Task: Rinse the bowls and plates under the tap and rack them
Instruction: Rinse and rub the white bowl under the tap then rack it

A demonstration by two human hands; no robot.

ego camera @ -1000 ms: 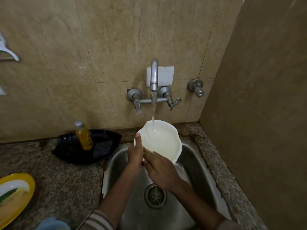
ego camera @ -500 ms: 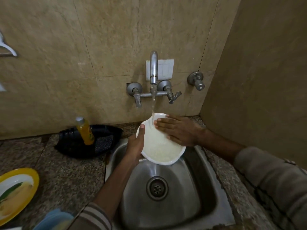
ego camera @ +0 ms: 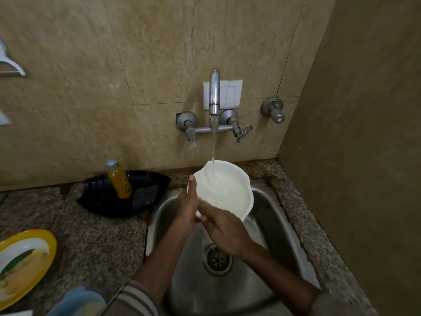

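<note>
A white bowl point(ego camera: 227, 190) with a wavy rim is tilted toward me over the steel sink point(ego camera: 271, 215), and water from the tap point(ego camera: 214, 92) runs into it. My left hand point(ego camera: 188, 205) grips the bowl's left rim, thumb up along the edge. My right hand point(ego camera: 224, 229) lies at the bowl's near rim with its fingers reaching to the edge; the fingertips are blurred. A yellow-rimmed plate point(ego camera: 25, 265) lies on the counter at the far left. No rack is in view.
A black tray point(ego camera: 100, 199) behind the sink's left holds an orange bottle point(ego camera: 119, 179) and a scrub pad point(ego camera: 145, 196). A blue item point(ego camera: 77, 302) sits at the bottom left. Tiled walls close the back and right. The drain point(ego camera: 217, 260) is open.
My right hand came off the bowl's far rim and moved to its near rim. The bowl tipped from facing down-right to facing me, with water now falling inside it.
</note>
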